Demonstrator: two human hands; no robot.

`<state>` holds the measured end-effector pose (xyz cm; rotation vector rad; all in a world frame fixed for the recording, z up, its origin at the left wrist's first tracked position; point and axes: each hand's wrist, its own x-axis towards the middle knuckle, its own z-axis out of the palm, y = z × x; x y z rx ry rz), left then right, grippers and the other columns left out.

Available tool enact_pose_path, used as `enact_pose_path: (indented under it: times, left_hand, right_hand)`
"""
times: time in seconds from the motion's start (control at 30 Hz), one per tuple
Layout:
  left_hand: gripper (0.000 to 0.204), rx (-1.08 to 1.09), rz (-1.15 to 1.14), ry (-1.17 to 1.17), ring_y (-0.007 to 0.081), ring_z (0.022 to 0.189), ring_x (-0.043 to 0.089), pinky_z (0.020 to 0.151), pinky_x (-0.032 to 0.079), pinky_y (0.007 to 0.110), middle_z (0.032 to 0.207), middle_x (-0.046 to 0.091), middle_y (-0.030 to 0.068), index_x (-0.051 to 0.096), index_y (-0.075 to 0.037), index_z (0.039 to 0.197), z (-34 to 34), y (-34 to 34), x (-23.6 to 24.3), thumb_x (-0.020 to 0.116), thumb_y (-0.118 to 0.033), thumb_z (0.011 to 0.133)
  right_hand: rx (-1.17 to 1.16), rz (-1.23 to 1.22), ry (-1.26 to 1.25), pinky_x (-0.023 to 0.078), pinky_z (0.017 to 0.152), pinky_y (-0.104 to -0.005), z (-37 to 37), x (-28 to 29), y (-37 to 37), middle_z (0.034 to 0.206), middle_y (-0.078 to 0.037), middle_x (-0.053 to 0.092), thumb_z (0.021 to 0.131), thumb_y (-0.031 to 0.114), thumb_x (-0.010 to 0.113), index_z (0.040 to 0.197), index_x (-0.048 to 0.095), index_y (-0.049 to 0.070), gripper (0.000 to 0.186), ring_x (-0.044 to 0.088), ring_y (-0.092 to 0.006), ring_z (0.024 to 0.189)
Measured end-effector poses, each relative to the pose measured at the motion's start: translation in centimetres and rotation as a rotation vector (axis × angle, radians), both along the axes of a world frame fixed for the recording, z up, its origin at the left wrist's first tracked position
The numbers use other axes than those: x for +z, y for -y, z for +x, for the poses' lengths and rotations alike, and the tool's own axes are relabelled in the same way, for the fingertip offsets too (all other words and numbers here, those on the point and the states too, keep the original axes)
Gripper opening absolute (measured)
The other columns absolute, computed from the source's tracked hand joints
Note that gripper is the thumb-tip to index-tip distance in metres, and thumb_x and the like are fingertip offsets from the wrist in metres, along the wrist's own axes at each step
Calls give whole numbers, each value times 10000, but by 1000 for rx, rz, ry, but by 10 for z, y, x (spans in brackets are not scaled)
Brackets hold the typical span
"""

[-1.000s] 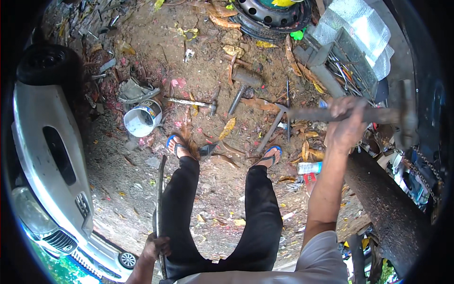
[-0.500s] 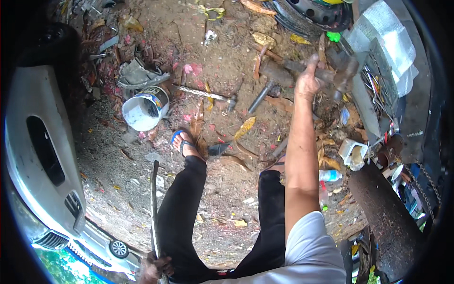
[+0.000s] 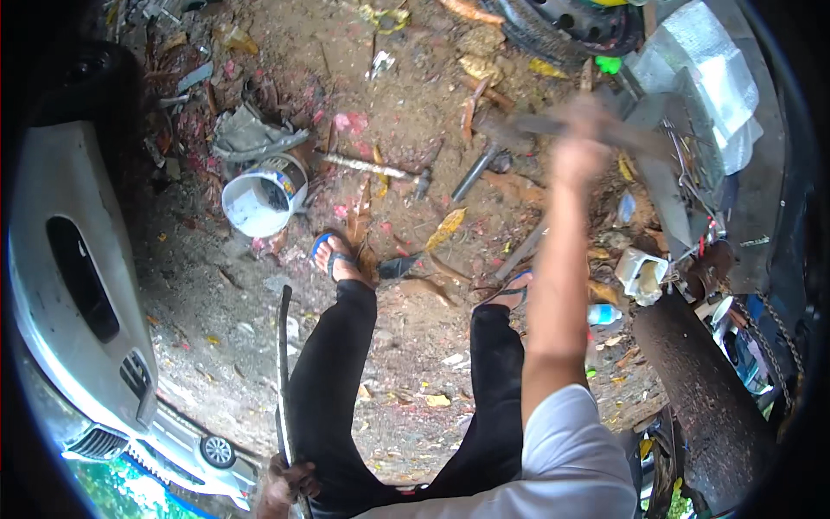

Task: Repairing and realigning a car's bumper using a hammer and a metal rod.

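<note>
My right hand (image 3: 579,151), smeared by motion, grips the handle of a heavy hammer (image 3: 542,125), stretched out over the dirt beside a grey metal toolbox (image 3: 657,195) full of long tools; the hammer's head is blurred. Low at the bottom, my left hand (image 3: 291,480) is closed round a long, slightly bent metal bar (image 3: 284,363), which runs upright in the picture beside my left leg. On the dirt ahead lie a dark T-shaped hammer (image 3: 471,173) and a thinner hammer with a pale handle (image 3: 367,167).
A white bucket (image 3: 246,208) lies tipped beside grey debris. A silver car bumper (image 3: 112,277) fills the left side. A steel wheel (image 3: 588,26) lies at top right near bubble sheeting (image 3: 700,69). At right are a thick rusty trunk-like piece (image 3: 696,389), a chain (image 3: 769,337) and a bottle (image 3: 603,314).
My right hand with the hammer has moved forward and left since a second ago, and is more blurred now. The view has shifted slightly; my left hand still holds the bar.
</note>
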<state>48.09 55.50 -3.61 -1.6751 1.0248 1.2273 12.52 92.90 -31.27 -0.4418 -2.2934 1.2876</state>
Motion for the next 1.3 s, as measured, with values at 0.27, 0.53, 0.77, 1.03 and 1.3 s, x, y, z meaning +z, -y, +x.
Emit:
enact_pose_path:
  times: [0.27, 0.53, 0.77, 1.03, 1.3]
  left_hand:
    - [182, 151, 62, -21, 166, 324, 364, 326, 343, 335, 440, 351, 26, 456, -90, 676, 2, 2, 1, 538, 30, 786]
    - [112, 213, 12, -15, 194, 339, 403, 342, 404, 364, 449, 384, 50, 526, -78, 775, 5, 10, -3, 527, 33, 785]
    - [176, 169, 59, 34, 164, 365, 400, 346, 347, 331, 479, 366, 36, 434, -54, 683, 2, 5, 1, 543, 25, 796]
    - [207, -11, 37, -224, 151, 442, 508, 410, 399, 291, 531, 530, 50, 584, -23, 691, 29, -19, 40, 636, -195, 793]
    - [249, 305, -16, -671, 113, 478, 421, 439, 327, 262, 599, 462, -16, 521, -74, 807, 10, -47, 222, 629, -294, 850]
  right_hand:
    - [7, -507, -198, 474, 674, -358, -19, 6, -31, 618, -75, 542, 914, 248, 514, 708, 513, 42, 291, 544, -185, 600]
    - [269, -421, -232, 441, 741, -384, -15, 88, -48, 672, -67, 522, 929, 232, 454, 704, 491, 44, 296, 529, -199, 661]
    - [-240, -231, 169, 409, 523, -309, 22, -120, -4, 574, -28, 542, 861, 343, 595, 692, 606, 34, 352, 500, -140, 507]
    - [208, 0, 947, 431, 811, -406, 232, 16, -89, 1048, -261, 592, 883, 399, 538, 1175, 504, -70, 554, 578, -362, 898]
    - [360, 211, 1093, 445, 720, -431, 346, 226, -109, 905, -231, 622, 805, 413, 637, 974, 555, -116, 562, 584, -346, 789]
